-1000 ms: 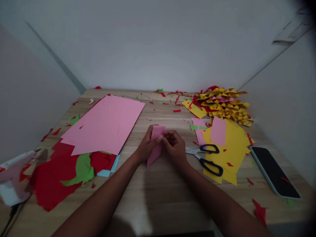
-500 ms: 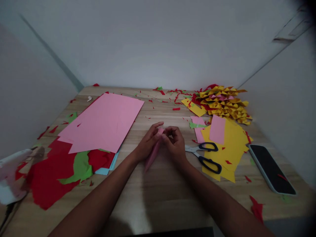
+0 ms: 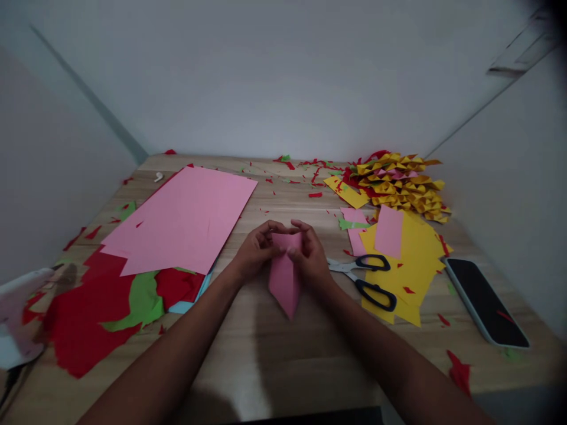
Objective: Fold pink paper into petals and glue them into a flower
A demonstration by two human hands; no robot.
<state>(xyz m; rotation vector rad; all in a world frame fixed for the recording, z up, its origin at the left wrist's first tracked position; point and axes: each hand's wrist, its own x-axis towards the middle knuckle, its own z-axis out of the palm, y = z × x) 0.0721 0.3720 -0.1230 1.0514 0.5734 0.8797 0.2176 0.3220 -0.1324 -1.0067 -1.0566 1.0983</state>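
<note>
A small piece of pink paper (image 3: 284, 283), folded to a point at its near end, is held up over the middle of the table. My left hand (image 3: 261, 251) grips its upper left edge between thumb and fingers. On the upper right side my right hand (image 3: 310, 251) pinches the same paper, its thumb against the front. A crease runs down the paper's length. Just right of my right hand lie open scissors (image 3: 374, 282) with dark blue handles, partly over yellow paper sheets (image 3: 419, 254). Some fingertips are hidden behind the pink paper.
Large pink sheets (image 3: 190, 218) lie on the left over red paper (image 3: 93, 319) with a green scrap (image 3: 142, 301). A white glue gun (image 3: 20, 319) stands far left. Folded yellow pieces (image 3: 403, 183) are heaped back right. A phone (image 3: 485, 301) lies at right.
The folded pink paper has turned from nearly edge-on to showing its broad face. My hands have shifted to its two upper sides, the left one moving slightly leftward.
</note>
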